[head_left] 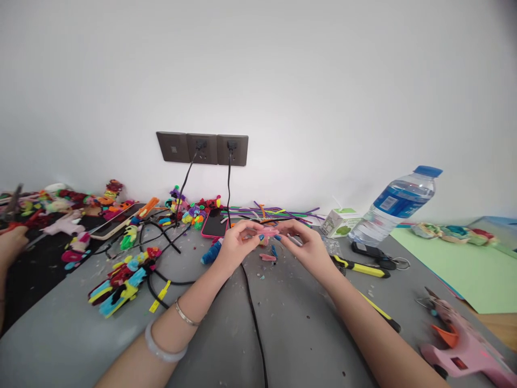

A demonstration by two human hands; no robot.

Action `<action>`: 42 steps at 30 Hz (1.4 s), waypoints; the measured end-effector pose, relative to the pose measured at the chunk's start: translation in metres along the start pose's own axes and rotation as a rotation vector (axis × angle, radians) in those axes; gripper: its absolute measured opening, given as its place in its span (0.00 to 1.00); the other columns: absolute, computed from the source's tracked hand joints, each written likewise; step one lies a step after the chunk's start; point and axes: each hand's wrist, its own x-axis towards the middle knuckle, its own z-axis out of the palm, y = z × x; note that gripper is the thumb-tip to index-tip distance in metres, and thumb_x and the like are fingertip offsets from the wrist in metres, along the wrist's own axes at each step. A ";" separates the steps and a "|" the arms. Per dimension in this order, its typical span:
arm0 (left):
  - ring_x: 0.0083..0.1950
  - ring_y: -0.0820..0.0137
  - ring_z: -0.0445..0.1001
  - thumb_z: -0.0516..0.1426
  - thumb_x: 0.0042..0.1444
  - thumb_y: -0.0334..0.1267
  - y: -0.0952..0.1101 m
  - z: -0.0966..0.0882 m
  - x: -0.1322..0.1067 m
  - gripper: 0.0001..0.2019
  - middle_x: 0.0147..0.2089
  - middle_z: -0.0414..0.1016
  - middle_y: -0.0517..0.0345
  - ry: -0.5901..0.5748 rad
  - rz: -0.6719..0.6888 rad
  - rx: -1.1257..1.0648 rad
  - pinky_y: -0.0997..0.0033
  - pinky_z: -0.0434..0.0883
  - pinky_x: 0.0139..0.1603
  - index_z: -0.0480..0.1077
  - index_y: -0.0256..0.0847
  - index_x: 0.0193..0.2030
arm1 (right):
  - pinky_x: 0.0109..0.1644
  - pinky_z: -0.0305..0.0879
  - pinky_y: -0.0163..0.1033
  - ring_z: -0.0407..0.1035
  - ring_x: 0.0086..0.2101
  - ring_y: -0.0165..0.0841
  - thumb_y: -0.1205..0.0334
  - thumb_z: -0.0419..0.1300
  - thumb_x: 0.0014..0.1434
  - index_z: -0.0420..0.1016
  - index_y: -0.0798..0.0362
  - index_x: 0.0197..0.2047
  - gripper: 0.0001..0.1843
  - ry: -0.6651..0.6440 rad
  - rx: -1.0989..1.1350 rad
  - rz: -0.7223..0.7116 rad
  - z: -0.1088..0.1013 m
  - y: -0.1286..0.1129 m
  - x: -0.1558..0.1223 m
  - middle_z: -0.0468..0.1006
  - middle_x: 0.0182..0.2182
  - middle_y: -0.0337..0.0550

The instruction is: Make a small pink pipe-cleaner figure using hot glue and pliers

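A small pink piece (269, 232), perhaps bent pipe cleaner, is held up over the middle of the table between my two hands. My left hand (239, 243) pinches its left end between thumb and fingers. At the right end, my right hand (304, 245) has thumb and fingers closed on the same piece. Just below, a loose pink scrap (267, 257) and a short blue piece (274, 251) lie on the grey table. A blue fuzzy roll (210, 253) rests beside my left hand and is partly hidden by it.
Colourful pipe-cleaner figures (123, 280) and black cables (252, 307) lie left and centre. To the right are a water bottle (396, 205), drink carton (340, 222), yellow cutter (365, 268) and pink glue gun (464, 345). Another person's hand (12, 245) holds scissors at far left.
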 end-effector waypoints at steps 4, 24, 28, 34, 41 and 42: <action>0.39 0.69 0.77 0.60 0.50 0.31 -0.004 0.000 0.000 0.07 0.42 0.76 0.52 -0.005 0.043 0.011 0.74 0.75 0.33 0.73 0.38 0.38 | 0.39 0.66 0.38 0.72 0.34 0.33 0.64 0.59 0.60 0.76 0.51 0.40 0.05 0.010 0.002 0.006 0.000 -0.001 0.000 0.80 0.35 0.41; 0.38 0.71 0.77 0.59 0.50 0.29 -0.003 0.000 0.000 0.07 0.44 0.74 0.52 -0.022 0.065 0.055 0.76 0.74 0.31 0.73 0.38 0.37 | 0.39 0.66 0.39 0.73 0.35 0.35 0.60 0.59 0.60 0.76 0.51 0.37 0.06 0.009 0.034 0.063 -0.001 -0.003 0.000 0.80 0.34 0.43; 0.41 0.69 0.77 0.59 0.51 0.31 -0.006 -0.002 0.000 0.07 0.46 0.74 0.51 -0.016 0.066 0.039 0.76 0.74 0.31 0.74 0.38 0.38 | 0.40 0.66 0.39 0.73 0.35 0.35 0.59 0.59 0.60 0.77 0.51 0.38 0.06 0.010 0.023 0.071 -0.001 -0.001 0.000 0.81 0.35 0.43; 0.41 0.68 0.78 0.60 0.50 0.32 -0.005 -0.002 0.000 0.07 0.46 0.75 0.49 0.019 0.030 0.037 0.77 0.71 0.30 0.75 0.38 0.37 | 0.40 0.66 0.40 0.73 0.37 0.36 0.59 0.58 0.60 0.77 0.51 0.39 0.08 -0.004 0.039 0.083 -0.002 0.001 0.000 0.81 0.37 0.44; 0.39 0.67 0.78 0.61 0.49 0.36 -0.002 -0.001 0.000 0.09 0.46 0.76 0.50 -0.003 -0.035 0.024 0.75 0.70 0.28 0.73 0.38 0.38 | 0.40 0.67 0.41 0.73 0.36 0.36 0.54 0.60 0.60 0.76 0.52 0.38 0.10 -0.009 0.116 0.151 0.001 0.002 0.002 0.80 0.35 0.45; 0.38 0.67 0.79 0.61 0.50 0.36 -0.002 -0.001 0.000 0.09 0.45 0.76 0.50 -0.013 -0.050 0.016 0.75 0.70 0.29 0.73 0.38 0.38 | 0.40 0.67 0.41 0.73 0.35 0.36 0.54 0.60 0.59 0.76 0.52 0.37 0.10 -0.010 0.123 0.160 0.001 0.002 0.002 0.80 0.35 0.45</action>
